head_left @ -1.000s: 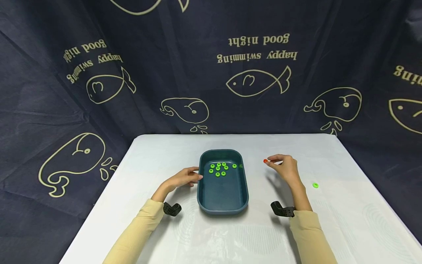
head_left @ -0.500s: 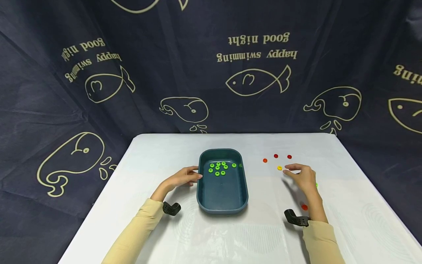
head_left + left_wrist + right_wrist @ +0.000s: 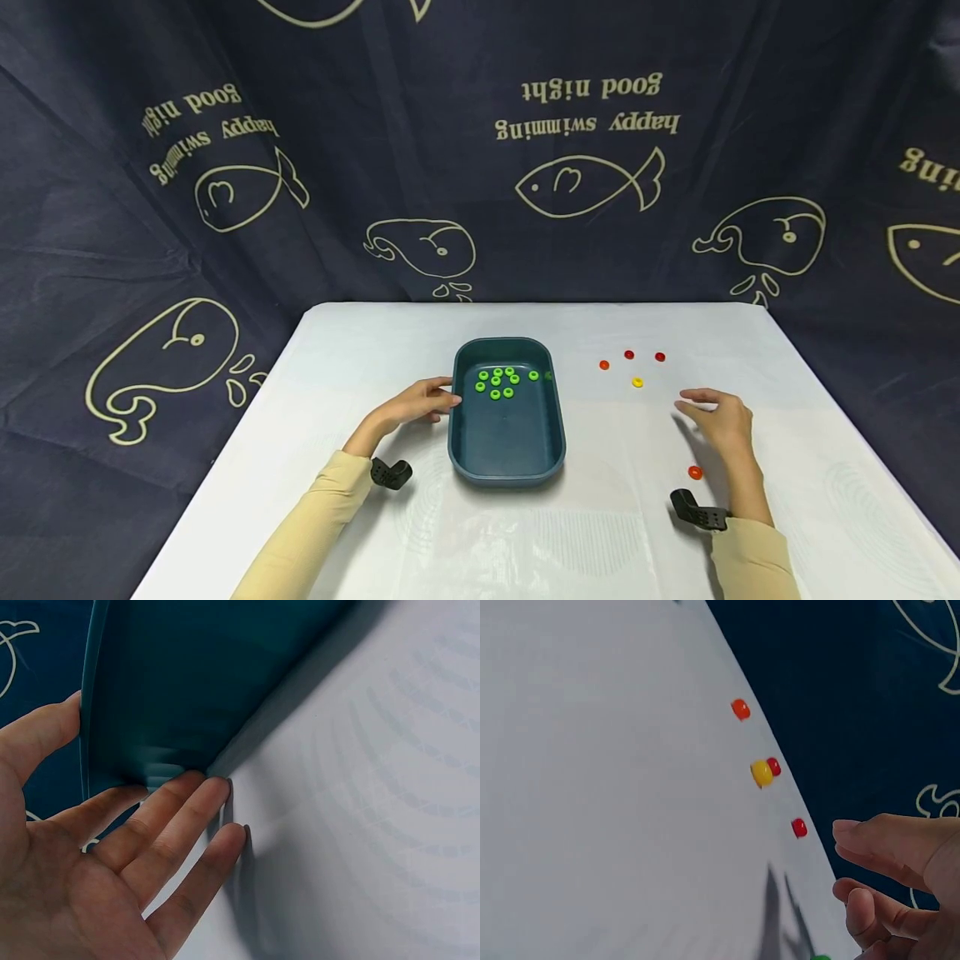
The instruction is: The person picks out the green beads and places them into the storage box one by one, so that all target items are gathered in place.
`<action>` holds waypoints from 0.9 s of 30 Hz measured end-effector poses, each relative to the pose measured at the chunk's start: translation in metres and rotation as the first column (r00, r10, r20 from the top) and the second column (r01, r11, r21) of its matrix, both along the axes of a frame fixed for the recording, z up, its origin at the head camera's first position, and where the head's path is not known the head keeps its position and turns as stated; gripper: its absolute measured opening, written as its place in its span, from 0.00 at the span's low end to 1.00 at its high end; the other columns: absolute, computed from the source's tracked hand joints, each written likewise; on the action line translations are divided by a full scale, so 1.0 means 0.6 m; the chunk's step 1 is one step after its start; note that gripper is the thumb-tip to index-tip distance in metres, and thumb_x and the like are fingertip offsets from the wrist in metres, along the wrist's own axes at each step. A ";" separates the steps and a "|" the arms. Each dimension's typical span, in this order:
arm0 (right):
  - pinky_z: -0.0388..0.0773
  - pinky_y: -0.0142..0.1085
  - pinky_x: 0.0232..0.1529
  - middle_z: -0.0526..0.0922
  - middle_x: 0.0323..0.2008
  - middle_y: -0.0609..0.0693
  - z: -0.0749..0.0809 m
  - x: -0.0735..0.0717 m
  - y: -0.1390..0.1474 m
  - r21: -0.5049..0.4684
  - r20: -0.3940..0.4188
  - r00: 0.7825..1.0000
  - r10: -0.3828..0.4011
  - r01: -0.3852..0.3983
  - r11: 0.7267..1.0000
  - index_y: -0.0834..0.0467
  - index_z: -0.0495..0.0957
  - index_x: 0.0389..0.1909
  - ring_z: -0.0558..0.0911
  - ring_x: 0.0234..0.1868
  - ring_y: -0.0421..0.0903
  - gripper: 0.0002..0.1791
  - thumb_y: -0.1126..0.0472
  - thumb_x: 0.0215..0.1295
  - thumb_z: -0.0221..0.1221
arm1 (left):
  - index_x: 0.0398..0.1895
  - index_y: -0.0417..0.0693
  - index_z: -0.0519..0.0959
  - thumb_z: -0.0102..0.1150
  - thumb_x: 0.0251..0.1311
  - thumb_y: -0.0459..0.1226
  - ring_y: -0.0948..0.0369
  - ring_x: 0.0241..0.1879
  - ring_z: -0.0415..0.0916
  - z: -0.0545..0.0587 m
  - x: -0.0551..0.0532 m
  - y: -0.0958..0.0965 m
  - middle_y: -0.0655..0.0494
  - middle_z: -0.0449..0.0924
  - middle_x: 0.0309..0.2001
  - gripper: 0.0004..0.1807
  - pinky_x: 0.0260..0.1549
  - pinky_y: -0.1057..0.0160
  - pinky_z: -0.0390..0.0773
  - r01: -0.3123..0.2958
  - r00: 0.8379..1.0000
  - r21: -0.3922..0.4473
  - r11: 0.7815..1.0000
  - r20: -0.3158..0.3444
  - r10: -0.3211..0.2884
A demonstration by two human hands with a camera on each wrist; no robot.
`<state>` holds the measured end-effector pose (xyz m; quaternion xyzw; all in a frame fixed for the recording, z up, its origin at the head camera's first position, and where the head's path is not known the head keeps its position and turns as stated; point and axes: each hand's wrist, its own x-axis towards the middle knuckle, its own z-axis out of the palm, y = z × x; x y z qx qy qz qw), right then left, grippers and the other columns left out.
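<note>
In the head view my left hand (image 3: 417, 402) rests at the left side of a dark teal bin (image 3: 507, 481). The left wrist view shows its thumb at the rim and its fairly straight fingers (image 3: 191, 825) beside the outer wall. Several small green rings (image 3: 496, 381) lie in the far half of the bin. My right hand (image 3: 726, 423) hovers over the right of the table, fingertips apart, holding nothing. Ahead of it lie a yellow ring (image 3: 637, 382), an orange ring (image 3: 604, 365) and two red beads (image 3: 660, 357). Another green piece (image 3: 821, 958) shows below the right hand.
An orange-red ring (image 3: 695, 472) lies beneath the right forearm, near the black wrist camera (image 3: 697, 510). White cloth covers the table (image 3: 585, 533). A dark curtain (image 3: 480, 167) with fish drawings hangs at the table's far edge.
My right hand let go of the orange ring, leaving it on the table, and moved right and nearer, past the yellow ring. Its fingers have spread. The left hand and bin stayed put.
</note>
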<state>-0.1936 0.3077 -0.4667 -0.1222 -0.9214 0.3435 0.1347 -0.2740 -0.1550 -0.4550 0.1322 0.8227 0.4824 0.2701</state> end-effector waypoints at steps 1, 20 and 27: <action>0.68 0.41 0.40 0.82 0.45 0.65 -0.002 0.001 0.002 -0.005 0.006 1.000 -0.007 0.007 1.000 0.64 0.82 0.44 0.78 0.49 0.64 0.16 0.58 0.58 0.63 | 0.70 0.37 0.55 0.54 0.64 0.47 0.55 0.53 0.77 0.000 0.000 0.000 0.39 0.73 0.58 0.37 0.47 0.56 0.78 -0.002 1.000 -0.001 1.000 0.000 0.002; 0.59 0.59 0.56 0.67 0.52 0.77 -0.036 0.017 0.036 -0.005 0.104 0.986 -0.133 0.134 0.991 0.72 0.71 0.54 0.61 0.58 0.71 0.27 0.63 0.55 0.62 | 0.71 0.38 0.54 0.54 0.64 0.47 0.54 0.54 0.76 -0.002 -0.001 0.000 0.38 0.72 0.60 0.38 0.48 0.56 0.78 -0.009 1.000 -0.006 1.000 0.010 0.009; 0.60 0.58 0.55 0.71 0.49 0.75 -0.046 0.018 0.040 0.012 0.085 0.987 -0.133 0.132 0.991 0.73 0.73 0.50 0.65 0.55 0.68 0.23 0.65 0.55 0.62 | 0.71 0.37 0.54 0.54 0.64 0.47 0.54 0.54 0.76 -0.001 0.000 0.001 0.38 0.72 0.60 0.38 0.48 0.56 0.77 -0.013 1.000 -0.008 1.000 0.010 0.013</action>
